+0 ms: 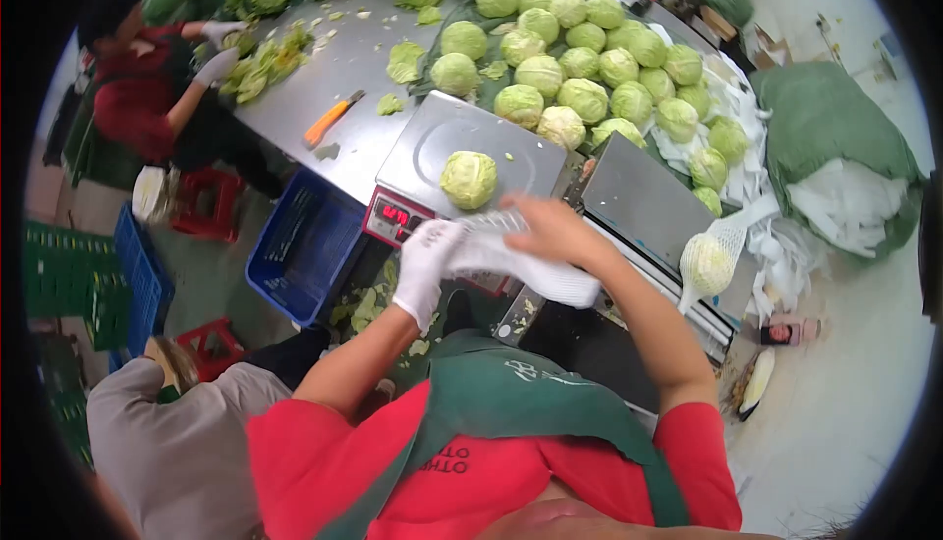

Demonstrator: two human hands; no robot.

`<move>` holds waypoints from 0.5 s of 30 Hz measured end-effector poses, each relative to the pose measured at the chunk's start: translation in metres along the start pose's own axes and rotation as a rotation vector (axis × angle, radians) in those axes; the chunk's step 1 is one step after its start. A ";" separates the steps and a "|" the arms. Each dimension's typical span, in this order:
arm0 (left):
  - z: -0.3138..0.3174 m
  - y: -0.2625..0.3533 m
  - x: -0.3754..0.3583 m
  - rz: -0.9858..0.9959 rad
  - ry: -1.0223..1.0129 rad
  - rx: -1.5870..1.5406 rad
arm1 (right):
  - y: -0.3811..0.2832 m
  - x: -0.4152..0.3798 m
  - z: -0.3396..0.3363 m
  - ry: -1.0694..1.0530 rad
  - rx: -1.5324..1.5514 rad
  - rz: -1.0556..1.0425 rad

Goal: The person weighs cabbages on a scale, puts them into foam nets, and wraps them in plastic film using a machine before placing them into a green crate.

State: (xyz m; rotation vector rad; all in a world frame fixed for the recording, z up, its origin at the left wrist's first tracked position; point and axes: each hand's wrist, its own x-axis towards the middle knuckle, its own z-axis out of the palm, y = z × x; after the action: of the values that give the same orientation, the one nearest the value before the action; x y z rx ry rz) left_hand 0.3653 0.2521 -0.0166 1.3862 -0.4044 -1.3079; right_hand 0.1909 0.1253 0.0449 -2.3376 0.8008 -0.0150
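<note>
My left hand (pixel 428 263), in a white glove, is closed on one end of a white mesh sleeve (pixel 526 263) in front of the scale. My bare right hand (pixel 550 233) is over the sleeve's upper part, smeared by motion, so its grip is unclear. Just beyond both hands, one cabbage (pixel 469 180) rests on the metal plate of the scale (pixel 417 157). Red digits glow on the scale's display (pixel 392 214), left of my gloved hand.
Many cabbages (pixel 582 100) are heaped behind the scale. An orange-handled knife (pixel 329 123) lies on the metal table (pixel 368 25). A netted cabbage (pixel 707 263) sits at right. One co-worker (pixel 147 98) handles leaves at upper left; another person (pixel 182 442) is lower left, near a blue crate (pixel 306 245).
</note>
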 end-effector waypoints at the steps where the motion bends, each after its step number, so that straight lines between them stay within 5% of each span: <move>1: 0.000 0.002 0.012 -0.102 0.024 -0.189 | -0.003 0.018 -0.004 0.152 -0.014 0.010; 4: 0.012 -0.003 0.046 -0.282 0.042 -0.434 | 0.001 0.090 0.007 0.611 -0.058 -0.048; 6: 0.011 -0.005 0.063 -0.275 -0.011 -0.499 | 0.010 0.117 0.017 0.414 -0.079 0.190; 8: 0.013 0.009 0.066 -0.375 -0.135 -0.425 | 0.059 0.135 0.045 0.250 0.116 -0.137; 10: 0.007 0.000 0.069 -0.402 -0.060 -0.183 | 0.049 0.135 0.055 0.180 0.162 0.301; 15: 0.013 0.011 0.035 -0.172 -0.196 -0.316 | -0.003 0.040 0.053 0.482 0.521 0.361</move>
State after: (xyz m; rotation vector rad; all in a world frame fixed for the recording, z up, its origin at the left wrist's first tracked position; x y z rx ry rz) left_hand 0.3702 0.2131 -0.0200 1.0492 -0.2001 -1.5811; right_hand 0.2364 0.1359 -0.0026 -1.6865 1.2679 -0.5775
